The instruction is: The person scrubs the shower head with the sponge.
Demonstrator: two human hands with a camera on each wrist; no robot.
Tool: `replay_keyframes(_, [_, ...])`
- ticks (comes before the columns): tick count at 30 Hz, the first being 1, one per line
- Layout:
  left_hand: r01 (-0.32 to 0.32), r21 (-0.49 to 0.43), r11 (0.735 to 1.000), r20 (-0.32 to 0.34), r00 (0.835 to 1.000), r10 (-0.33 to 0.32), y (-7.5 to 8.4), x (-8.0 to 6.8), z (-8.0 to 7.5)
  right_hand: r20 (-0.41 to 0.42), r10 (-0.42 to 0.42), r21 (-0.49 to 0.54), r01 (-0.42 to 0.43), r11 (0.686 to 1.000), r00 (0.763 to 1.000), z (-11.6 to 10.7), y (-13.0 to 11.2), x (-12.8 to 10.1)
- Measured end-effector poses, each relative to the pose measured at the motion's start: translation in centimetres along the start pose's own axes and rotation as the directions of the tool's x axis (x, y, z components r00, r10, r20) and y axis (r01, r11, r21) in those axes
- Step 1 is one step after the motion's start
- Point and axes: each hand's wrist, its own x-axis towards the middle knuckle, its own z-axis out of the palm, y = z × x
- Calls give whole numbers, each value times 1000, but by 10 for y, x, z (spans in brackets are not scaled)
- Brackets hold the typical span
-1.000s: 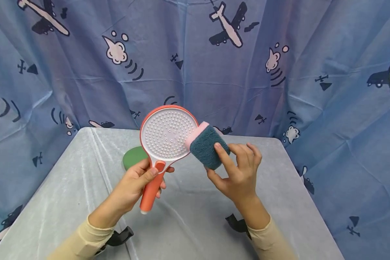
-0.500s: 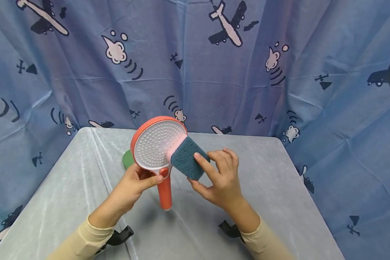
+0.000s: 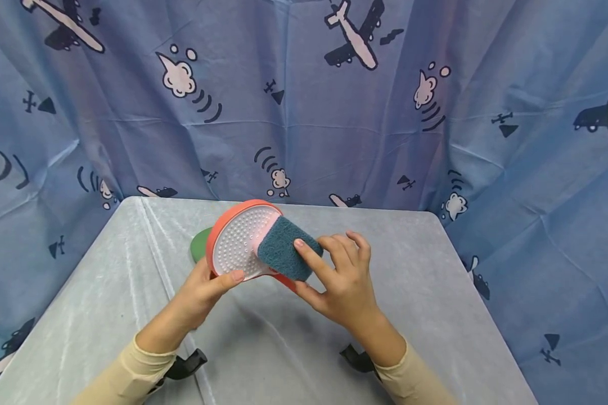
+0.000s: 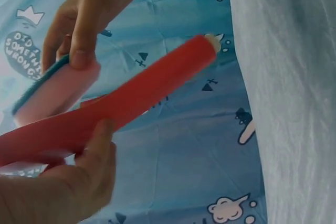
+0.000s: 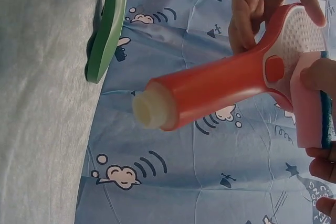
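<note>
An orange shower head (image 3: 238,243) with a white nozzle face is held up over the table by my left hand (image 3: 202,292), which grips it near the neck, thumb along the front rim. Its orange handle (image 5: 215,93) points away to the right, partly behind a sponge in the head view. My right hand (image 3: 341,281) pinches that sponge (image 3: 287,247), pink on one side and dark green scouring pad on the other. The sponge's pink side (image 4: 58,93) lies against the nozzle face, covering part of it.
A green object (image 3: 199,245) lies on the grey cloth-covered table (image 3: 410,315), partly hidden behind the shower head; the right wrist view shows its curved green edge (image 5: 107,35). A blue curtain (image 3: 304,101) printed with airplanes hangs behind the table.
The shower head has moved down and tilted, its handle swinging from lower left to lower right. My right hand has shifted left and slightly down with the sponge.
</note>
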Motion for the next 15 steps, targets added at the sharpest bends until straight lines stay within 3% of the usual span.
replay_keyframes(9, [98, -87, 991, -39, 994, -102, 10, 0, -2, 46, -19, -39, 20, 999, 999, 1, -3, 1])
replay_keyframes(12, [139, -116, 983, -104, 983, -152, 9, 3, -2, 71, 1, -30, 1, 1000, 997, 3, -4, 1])
replay_keyframes(15, [175, -170, 970, -201, 957, -208, 9, 5, 0, 96, 26, -40, -23, 999, 995, 5, -6, 0])
